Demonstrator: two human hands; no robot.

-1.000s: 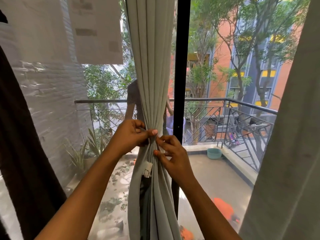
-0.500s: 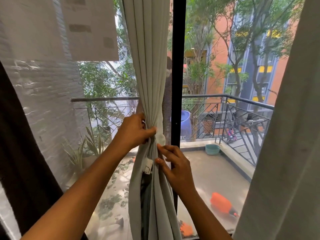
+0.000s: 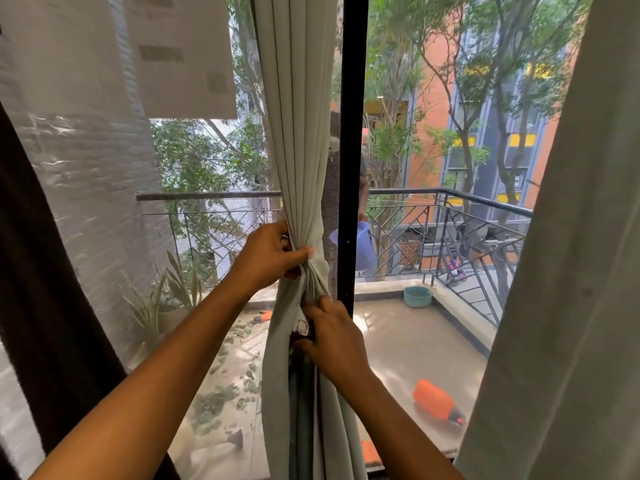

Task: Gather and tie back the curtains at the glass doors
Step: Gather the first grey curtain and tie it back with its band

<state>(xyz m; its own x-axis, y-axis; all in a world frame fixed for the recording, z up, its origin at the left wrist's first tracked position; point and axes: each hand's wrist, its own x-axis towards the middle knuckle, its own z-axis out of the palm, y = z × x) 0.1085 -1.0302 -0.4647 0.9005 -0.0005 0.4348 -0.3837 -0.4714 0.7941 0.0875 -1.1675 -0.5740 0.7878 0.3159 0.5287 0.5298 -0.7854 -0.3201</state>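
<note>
A pale grey-green curtain point(image 3: 299, 140) hangs gathered into a narrow bundle in front of the black door frame point(image 3: 349, 168). My left hand point(image 3: 268, 254) grips the bundle at its pinched waist, thumb across the folds. Just below, my right hand point(image 3: 332, 337) pinches the folds, fingers curled into the fabric next to a small white tag point(image 3: 302, 328). Whether a tie-back runs round the bundle is hidden by my hands. A second pale curtain point(image 3: 568, 271) hangs loose along the right edge.
A dark brown curtain point(image 3: 38, 271) hangs at the left edge. Through the glass are a balcony with a black railing point(image 3: 485, 202), a teal basin point(image 3: 418, 296), an orange bottle point(image 3: 437, 403), a potted plant point(image 3: 166, 296) and a person's reflection point(image 3: 363, 237).
My right hand has slid down the bundle and dug further into the folds, now covering part of the white tag. My left hand keeps its grip at the waist. The view shifted slightly.
</note>
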